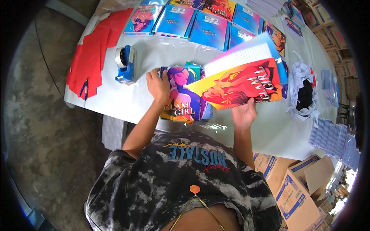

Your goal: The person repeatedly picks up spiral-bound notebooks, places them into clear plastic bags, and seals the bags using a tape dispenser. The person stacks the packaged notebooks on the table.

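My right hand grips the lower edge of a spiral notebook with a yellow and red illustrated cover, lifted and tilted above the white table. Behind it a second notebook with a blue cover and lined pages sticks out. My left hand rests on the left edge of a stack of notebooks whose top cover is purple and teal with a drawn figure. The stack lies flat near the table's front edge.
A blue tape dispenser stands left of the stack. Red sheets lie at the table's left end. Rows of blue notebooks line the far side. A crumpled plastic-lined bin and cardboard boxes are at right.
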The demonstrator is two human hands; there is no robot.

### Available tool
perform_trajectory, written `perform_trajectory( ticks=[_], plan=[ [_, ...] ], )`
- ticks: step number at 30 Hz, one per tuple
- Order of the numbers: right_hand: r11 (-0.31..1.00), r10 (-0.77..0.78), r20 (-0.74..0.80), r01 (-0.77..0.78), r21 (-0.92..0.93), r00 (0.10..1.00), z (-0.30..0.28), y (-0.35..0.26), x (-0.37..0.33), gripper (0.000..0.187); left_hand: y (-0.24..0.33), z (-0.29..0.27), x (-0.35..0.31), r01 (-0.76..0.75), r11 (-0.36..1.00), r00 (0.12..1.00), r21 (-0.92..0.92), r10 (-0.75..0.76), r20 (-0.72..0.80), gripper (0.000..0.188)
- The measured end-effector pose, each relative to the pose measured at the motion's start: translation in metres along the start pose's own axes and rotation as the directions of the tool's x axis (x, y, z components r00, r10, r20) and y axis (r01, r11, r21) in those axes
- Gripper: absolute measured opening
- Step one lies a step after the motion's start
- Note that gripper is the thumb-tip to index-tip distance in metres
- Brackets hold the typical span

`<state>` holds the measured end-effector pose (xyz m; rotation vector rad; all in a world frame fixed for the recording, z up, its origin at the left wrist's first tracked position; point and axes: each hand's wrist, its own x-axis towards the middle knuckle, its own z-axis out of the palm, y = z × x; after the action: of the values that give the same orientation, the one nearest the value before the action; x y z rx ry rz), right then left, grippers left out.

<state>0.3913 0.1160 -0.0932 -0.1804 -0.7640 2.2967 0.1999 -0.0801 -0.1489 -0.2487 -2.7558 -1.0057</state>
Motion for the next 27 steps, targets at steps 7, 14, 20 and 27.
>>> perform_trajectory(
  ticks=[7,14,20,27],
  plan=[
    [0.336,0.445,0.55,0.438,-0.834,0.707,0.016,0.002,0.032,0.008,0.004,-0.05,0.056,0.338,0.647,0.941,-0.684,-0.21,0.266,0.031],
    [0.039,0.548,0.589,0.685,-0.728,0.594,0.058,-0.023,0.035,0.019,0.025,-0.08,-0.002,-0.342,0.866,0.787,-0.366,0.476,0.392,0.05],
    [-0.152,0.105,0.808,0.813,-0.563,0.579,0.128,-0.094,0.047,0.017,0.029,-0.043,-0.068,-0.613,0.777,0.653,0.141,0.399,0.644,0.071],
    [-0.252,-0.305,0.768,0.73,-0.635,0.563,0.145,-0.073,0.038,0.036,0.067,-0.079,-0.019,0.32,0.41,0.836,-0.854,0.303,0.458,0.08]
  ],
)
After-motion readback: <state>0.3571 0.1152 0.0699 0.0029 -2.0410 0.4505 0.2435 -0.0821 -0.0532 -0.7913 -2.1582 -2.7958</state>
